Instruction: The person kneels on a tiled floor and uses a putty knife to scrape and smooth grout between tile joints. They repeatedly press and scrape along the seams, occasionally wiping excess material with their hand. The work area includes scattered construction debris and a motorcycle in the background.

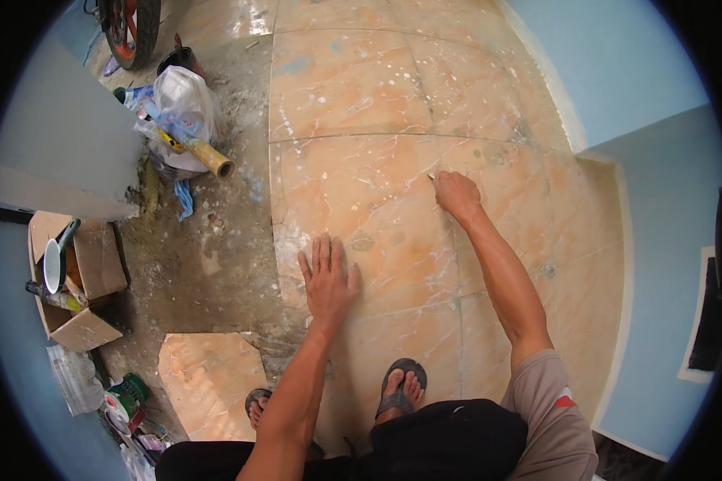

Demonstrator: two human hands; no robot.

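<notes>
My left hand (327, 284) lies flat on the orange marbled floor tiles (353, 172), its fingers stretched and slightly apart. Farther forward and to the right, my right hand (459, 196) is closed, low over the same tiled surface. A small thin tip (431, 177) sticks out from its fingers toward the tile; the rest is hidden in the grip, so its kind cannot be told. White specks and pale smears dot the tiles around both hands. Dark joint lines run between the tiles.
At left, bare rough concrete (208, 256) borders the tiles. A stuffed plastic bag (186, 100) with a cardboard tube (212, 160), an open cardboard box (100, 260) and paint cans (124, 397) stand there. A cut loose tile (208, 377) lies near my feet. A blue wall (666, 208) rises at right.
</notes>
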